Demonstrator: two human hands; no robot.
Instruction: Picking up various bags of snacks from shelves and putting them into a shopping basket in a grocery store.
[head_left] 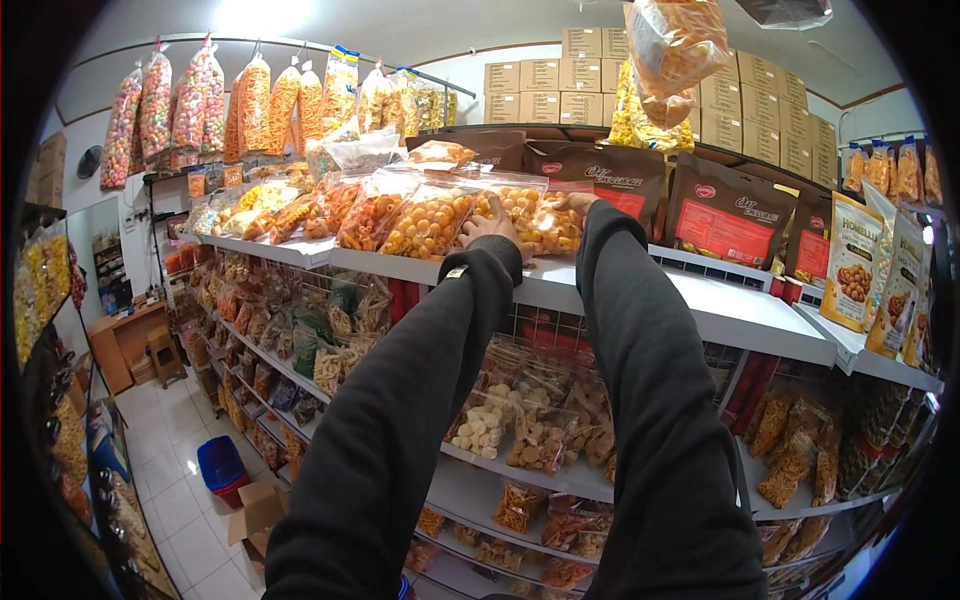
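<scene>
Both my arms, in dark sleeves, reach up to the top shelf. A clear plastic bag of round orange snacks (552, 226) stands there between my hands. My left hand (493, 226) is against its left side, with one finger raised along the plastic and the others curled at the bag. At the bag's upper right, my right hand (577, 203) has its fingers closed on the plastic; the sleeve hides most of that hand. Another clear bag of the same round snacks (425, 224) leans just left of my left hand.
Large brown pouches (728, 212) line the shelf (745, 318) to the right. Bagged snacks fill lower racks. Tall bags (254, 105) hang from a rail at left, and an orange-filled bag (678, 45) hangs overhead. A blue bin (221, 463) and an open carton (258, 512) stand on the floor.
</scene>
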